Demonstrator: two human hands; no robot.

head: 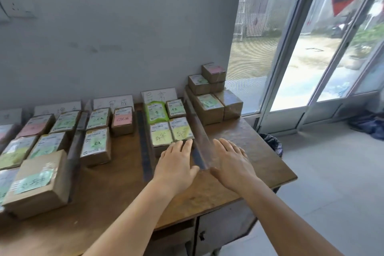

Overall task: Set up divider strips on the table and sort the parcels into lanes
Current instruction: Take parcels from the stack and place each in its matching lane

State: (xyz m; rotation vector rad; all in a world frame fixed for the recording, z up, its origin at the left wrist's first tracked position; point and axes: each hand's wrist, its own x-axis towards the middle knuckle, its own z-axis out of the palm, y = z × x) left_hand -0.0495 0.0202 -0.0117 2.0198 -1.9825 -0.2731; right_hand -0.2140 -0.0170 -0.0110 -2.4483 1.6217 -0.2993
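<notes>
1. Where the frame's left edge cuts in, parcels (31, 181) are cropped, and their handwriting is too blurred to read.
2. Clear, glossy divider strip (198, 131) stands between flat, straight-fingered left hand (176, 164) and right hand (232, 162); whether they touch it is unclear.
3. Taped cardboard boxes fill lanes on the worn wooden table (259, 151), beside a glass door (311, 48).

Left hand (176, 164) and right hand (230, 162): bare, no gloves, rings or watch; forearms unsleeved.
</notes>
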